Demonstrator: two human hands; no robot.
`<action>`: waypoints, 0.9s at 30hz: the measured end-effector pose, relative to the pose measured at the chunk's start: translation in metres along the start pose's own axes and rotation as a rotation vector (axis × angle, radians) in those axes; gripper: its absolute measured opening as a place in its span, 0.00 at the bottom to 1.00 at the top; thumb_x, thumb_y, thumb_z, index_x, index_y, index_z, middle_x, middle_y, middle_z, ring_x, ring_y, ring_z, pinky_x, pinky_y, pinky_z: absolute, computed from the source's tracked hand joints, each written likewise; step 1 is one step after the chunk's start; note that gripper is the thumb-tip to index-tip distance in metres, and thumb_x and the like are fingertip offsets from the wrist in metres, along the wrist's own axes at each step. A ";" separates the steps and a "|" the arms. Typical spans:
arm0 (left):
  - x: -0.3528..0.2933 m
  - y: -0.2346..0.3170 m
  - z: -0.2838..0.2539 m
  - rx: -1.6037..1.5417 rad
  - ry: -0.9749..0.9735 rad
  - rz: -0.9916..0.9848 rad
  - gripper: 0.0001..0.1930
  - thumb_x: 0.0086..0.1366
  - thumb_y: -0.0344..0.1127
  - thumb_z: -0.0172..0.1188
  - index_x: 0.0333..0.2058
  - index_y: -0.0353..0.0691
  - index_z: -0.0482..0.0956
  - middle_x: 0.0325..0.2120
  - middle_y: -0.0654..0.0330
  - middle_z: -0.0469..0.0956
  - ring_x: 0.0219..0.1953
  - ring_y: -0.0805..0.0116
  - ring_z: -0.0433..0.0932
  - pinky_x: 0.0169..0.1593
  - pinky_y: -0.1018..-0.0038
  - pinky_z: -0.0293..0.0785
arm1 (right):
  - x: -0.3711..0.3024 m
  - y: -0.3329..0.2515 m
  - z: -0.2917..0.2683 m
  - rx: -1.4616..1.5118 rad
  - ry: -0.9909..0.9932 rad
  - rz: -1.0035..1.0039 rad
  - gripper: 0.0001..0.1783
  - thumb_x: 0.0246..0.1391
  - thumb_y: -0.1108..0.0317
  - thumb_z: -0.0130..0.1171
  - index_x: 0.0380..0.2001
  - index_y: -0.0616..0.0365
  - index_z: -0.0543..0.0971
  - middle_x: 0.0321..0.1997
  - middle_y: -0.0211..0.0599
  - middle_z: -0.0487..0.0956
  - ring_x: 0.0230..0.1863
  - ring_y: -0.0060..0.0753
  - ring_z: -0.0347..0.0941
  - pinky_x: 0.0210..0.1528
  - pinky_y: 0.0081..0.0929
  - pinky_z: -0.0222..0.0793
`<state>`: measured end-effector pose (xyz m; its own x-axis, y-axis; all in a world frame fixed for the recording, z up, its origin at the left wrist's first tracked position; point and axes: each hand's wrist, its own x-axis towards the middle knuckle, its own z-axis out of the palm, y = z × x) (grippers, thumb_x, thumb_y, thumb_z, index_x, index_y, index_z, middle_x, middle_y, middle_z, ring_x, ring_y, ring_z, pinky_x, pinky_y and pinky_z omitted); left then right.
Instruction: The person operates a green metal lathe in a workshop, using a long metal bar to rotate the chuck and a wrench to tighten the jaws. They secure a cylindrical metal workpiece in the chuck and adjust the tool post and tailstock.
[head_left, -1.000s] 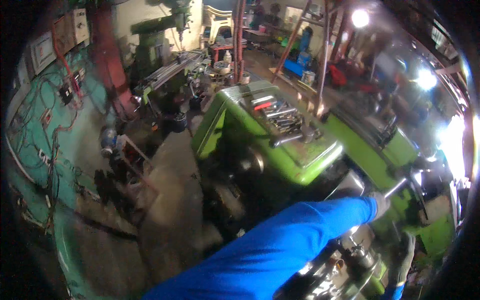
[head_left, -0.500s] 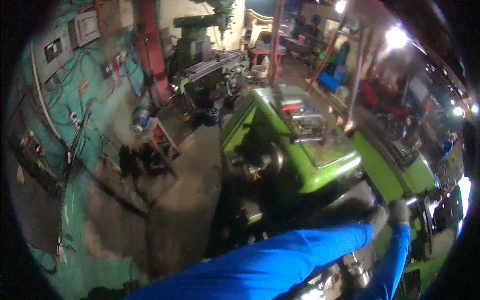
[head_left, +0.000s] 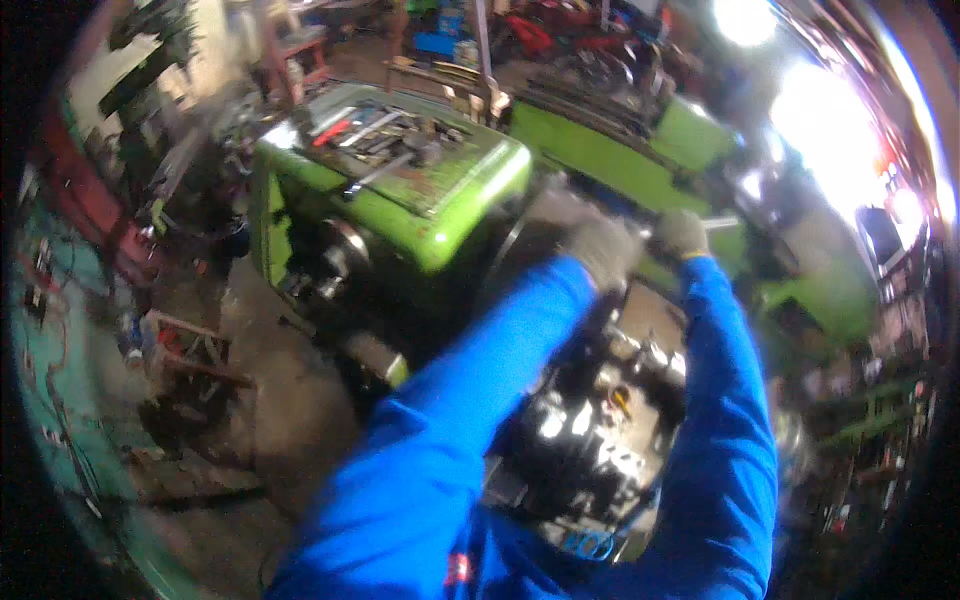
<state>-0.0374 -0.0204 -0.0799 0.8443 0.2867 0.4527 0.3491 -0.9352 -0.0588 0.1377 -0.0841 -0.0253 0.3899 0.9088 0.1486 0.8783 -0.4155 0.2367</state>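
Both my hands wear greyish work gloves below blue sleeves. My left hand (head_left: pixel 605 250) lies at the edge of a large, rounded grey metal part (head_left: pixel 548 215) beside the green lathe headstock (head_left: pixel 480 185); its fingers are blurred. Just to its right, my right hand (head_left: pixel 682 235) looks closed, but what it grips is hidden. A pale bar (head_left: pixel 722 222) shows at the outer side of that hand. Below and between my forearms are shiny metal machine parts (head_left: pixel 590 430), strongly lit, with a small yellow piece (head_left: pixel 620 400) among them.
Several hand tools (head_left: pixel 375 140), one with a red part, lie on the headstock top. A long green machine bed (head_left: pixel 590 140) stretches beyond my hands. At the left are a red post (head_left: pixel 95 215) and a low stand (head_left: pixel 190 345) on the floor. Blue tubing (head_left: pixel 590 543) curls near my body.
My view has swung right and down, so the headstock and hands now appear farther left and higher. Both hands stay close together beside the rounded metal part; more of both forearms shows.
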 end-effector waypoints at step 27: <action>0.006 -0.014 -0.024 0.018 -0.101 -0.188 0.12 0.64 0.43 0.62 0.32 0.47 0.92 0.32 0.50 0.89 0.38 0.50 0.90 0.41 0.49 0.83 | -0.014 0.120 0.011 -0.068 -0.172 0.202 0.14 0.57 0.64 0.61 0.44 0.52 0.90 0.49 0.49 0.88 0.53 0.52 0.86 0.59 0.47 0.81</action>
<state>-0.0474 -0.0107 -0.0549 0.7999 0.4755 0.3662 0.5105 -0.8599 0.0015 0.2404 -0.1458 -0.0091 0.6018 0.7979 0.0352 0.7596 -0.5854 0.2834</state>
